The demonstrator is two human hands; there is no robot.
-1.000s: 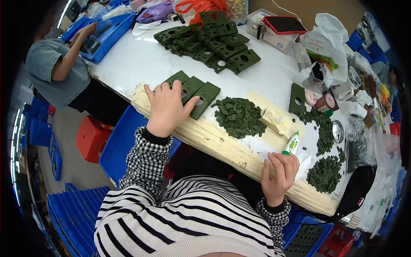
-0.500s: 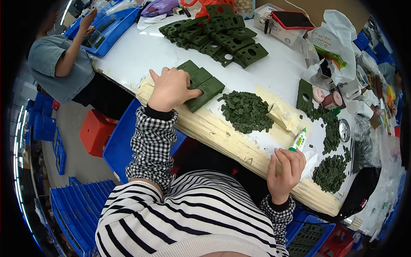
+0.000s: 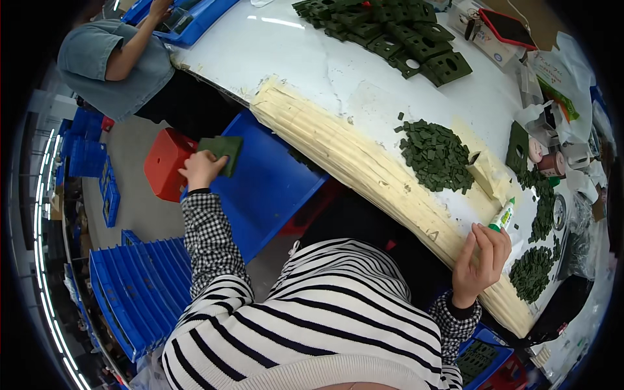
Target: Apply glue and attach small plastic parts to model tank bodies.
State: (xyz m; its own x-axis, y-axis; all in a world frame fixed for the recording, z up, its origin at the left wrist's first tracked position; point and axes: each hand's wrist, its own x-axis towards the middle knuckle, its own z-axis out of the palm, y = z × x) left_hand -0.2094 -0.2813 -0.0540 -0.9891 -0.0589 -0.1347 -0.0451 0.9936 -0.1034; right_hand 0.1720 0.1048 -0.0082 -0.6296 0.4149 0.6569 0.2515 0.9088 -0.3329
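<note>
Holding a flat dark green foam plate at frame left, the left hand is closed on the plate's lower left corner, thumb on top, fingers under. Plate lies just up and right of that hand, long axis tilted toward upper right, hanging over the blue bin that sits below the table edge. No contact visible between plate and bin; gap cannot be judged. Left of the hand sits a red stool on the floor.

Right hand at lower right is wrapped narrow around a white glue bottle with green cap, cap pointing up toward frame top, resting against the cream table edge. Just up-left of it lies a pile of small green foam bits; a second pile sits right of the hand. Stack of punched green plates is at top centre, well apart from both hands.

Left hand is the nearer one to the bin. Another person's sleeve shows upper left.
</note>
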